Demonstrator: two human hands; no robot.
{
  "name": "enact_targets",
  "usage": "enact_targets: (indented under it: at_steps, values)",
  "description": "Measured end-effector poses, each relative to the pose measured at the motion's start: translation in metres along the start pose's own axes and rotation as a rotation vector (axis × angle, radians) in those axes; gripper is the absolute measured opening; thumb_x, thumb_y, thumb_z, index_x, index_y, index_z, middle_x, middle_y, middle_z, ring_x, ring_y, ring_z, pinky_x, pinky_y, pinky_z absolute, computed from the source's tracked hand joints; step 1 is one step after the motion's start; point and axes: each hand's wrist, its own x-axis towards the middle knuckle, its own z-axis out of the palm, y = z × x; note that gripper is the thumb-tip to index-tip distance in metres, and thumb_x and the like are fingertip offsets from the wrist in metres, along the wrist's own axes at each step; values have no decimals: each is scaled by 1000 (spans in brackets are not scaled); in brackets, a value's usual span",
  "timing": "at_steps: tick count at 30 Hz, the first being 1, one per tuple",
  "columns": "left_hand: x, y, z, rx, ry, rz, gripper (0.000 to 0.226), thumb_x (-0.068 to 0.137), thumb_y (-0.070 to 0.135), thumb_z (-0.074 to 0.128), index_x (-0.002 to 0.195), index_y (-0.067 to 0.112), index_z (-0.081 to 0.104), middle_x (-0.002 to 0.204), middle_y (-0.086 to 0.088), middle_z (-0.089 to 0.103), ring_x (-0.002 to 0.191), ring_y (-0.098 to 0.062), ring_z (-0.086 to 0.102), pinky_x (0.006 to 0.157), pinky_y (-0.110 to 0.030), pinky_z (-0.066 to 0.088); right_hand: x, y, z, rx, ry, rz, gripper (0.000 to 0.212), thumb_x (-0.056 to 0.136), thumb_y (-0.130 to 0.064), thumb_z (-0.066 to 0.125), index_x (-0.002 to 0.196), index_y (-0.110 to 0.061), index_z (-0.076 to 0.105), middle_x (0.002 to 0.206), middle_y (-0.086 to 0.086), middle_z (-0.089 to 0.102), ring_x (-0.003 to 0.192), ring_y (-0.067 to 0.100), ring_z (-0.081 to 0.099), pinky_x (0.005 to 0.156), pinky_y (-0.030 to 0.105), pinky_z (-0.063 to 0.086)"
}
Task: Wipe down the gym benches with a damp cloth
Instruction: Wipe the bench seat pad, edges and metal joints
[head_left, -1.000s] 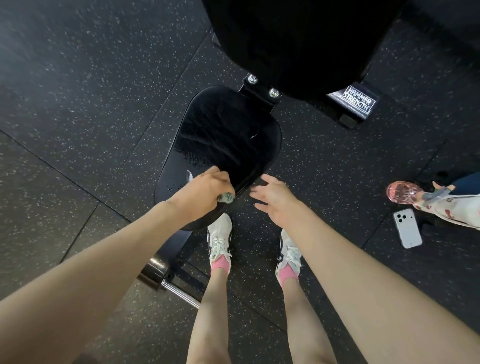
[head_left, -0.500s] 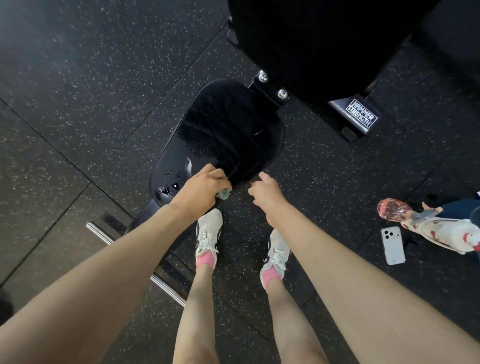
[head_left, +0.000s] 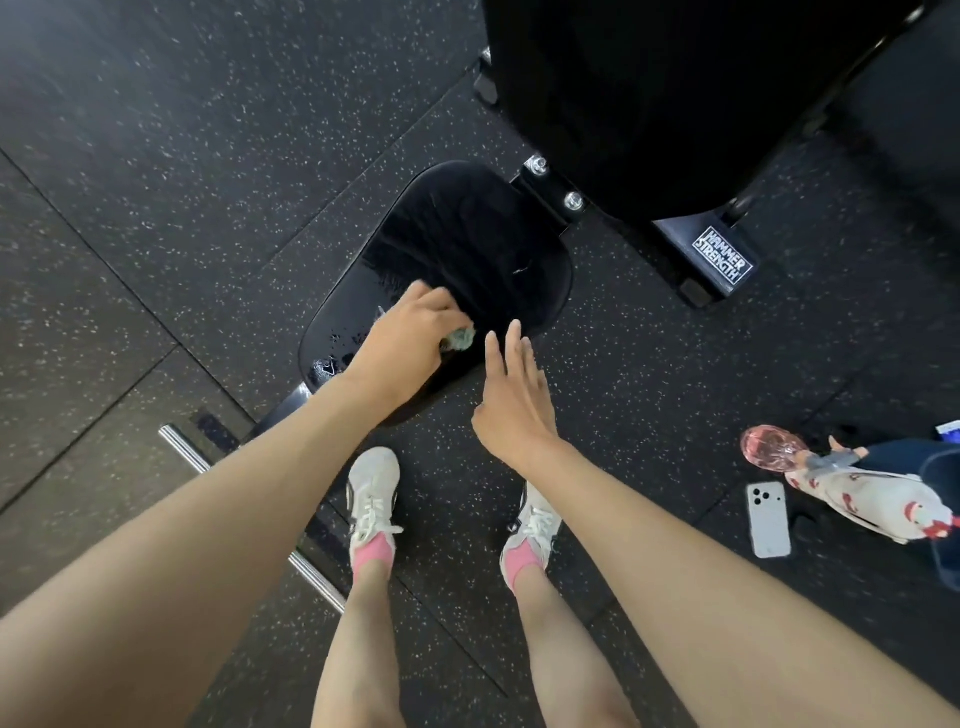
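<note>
Gripping hand: the left hand (head_left: 410, 338) is clenched round a small bunched greenish cloth (head_left: 460, 339), knuckles up.
Cloth: it pokes out at the 3 o'clock side of the left fist, low over the seat pad (head_left: 467, 249), near the pad's 6 o'clock edge.
Seat pad: black and rounded, running from 7 o'clock to 1 o'clock; water beads (head_left: 337, 356) and wet streaks show at its 7 o'clock end.
Right hand: the right hand (head_left: 514, 400) is released, fingers straight and pointing to 12 o'clock, grasping nothing. It is just at 4 o'clock of the cloth; whether its fingertips touch the pad cannot be told.
Backrest: a large black backrest (head_left: 675, 104) lies at 1 o'clock of the seat, joined by a bracket (head_left: 553, 195) with two bolts.
Label plate: the label plate (head_left: 723, 254), reading "HAMMER STRENGTH", is at 3 o'clock of the seat.
Floor: dark speckled rubber floor (head_left: 156, 156); a chrome bar (head_left: 182, 447) lies at 8 o'clock of the seat.
Feet: two white shoes (head_left: 371, 499) with pink socks stand at 6 o'clock of the seat.
Belongings: a white phone (head_left: 768, 519) and a pink-topped bottle (head_left: 769, 448) lie at 4 o'clock, well apart from the seat.
</note>
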Motion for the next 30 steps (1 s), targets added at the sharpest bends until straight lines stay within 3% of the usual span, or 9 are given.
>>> enact_targets:
  at_steps: [4, 8, 12, 17, 21, 24, 30]
  values:
    - [24, 1, 12, 46, -79, -57, 47, 81, -13, 51, 120, 9, 65, 110, -7, 59, 103, -28, 43, 72, -45, 51, 2, 2, 4, -5, -11, 8, 86, 96, -16, 53, 153, -14, -11, 157, 6, -29, 148, 22, -15, 121, 43, 7]
    - [3, -15, 16, 4, -113, 0, 50, 70, -21, 51, 106, 6, 70, 100, -10, 64, 92, -30, 48, 67, -40, 48, -1, 1, 8, -17, 36, -2, 84, 96, -15, 53, 153, -13, -9, 157, 8, -27, 148, 23, -13, 121, 42, 8]
    - [-25, -23, 14, -10, -175, -8, 52, 65, -22, 49, 102, 7, 71, 100, -8, 64, 92, -30, 47, 63, -44, 50, -7, -2, 10, 10, 65, 24, 82, 96, -13, 51, 153, -12, -7, 158, 9, -24, 149, 23, -10, 120, 42, 11]
    - [-38, -31, 3, 13, -377, 32, 54, 73, -18, 45, 111, 12, 70, 108, -4, 61, 100, -25, 46, 76, -44, 49, -14, -20, 14, 62, 89, 74, 82, 96, -14, 50, 153, -11, -8, 159, 9, -23, 149, 22, -9, 120, 41, 13]
    - [-27, -43, -18, -128, -241, 46, 57, 67, -24, 43, 103, 9, 73, 100, -6, 65, 91, -28, 49, 74, -46, 50, -15, -37, 21, 162, 127, 142, 77, 97, -14, 49, 154, -9, -3, 160, 8, -19, 149, 20, -7, 121, 39, 14]
    - [13, -43, -29, -114, -133, 19, 55, 71, -23, 43, 108, 7, 71, 104, -8, 64, 93, -27, 46, 76, -44, 48, -14, -50, 24, 211, 161, 180, 74, 97, -13, 48, 154, -9, 1, 161, 7, -13, 149, 19, -2, 120, 36, 15]
    - [37, -50, -19, 31, -291, 142, 46, 81, -15, 49, 114, 10, 68, 111, -4, 62, 104, -23, 45, 68, -42, 51, -9, -73, 27, 294, 249, 234, 66, 96, -6, 48, 153, -7, 15, 162, 9, 5, 147, 21, 18, 118, 32, 21]
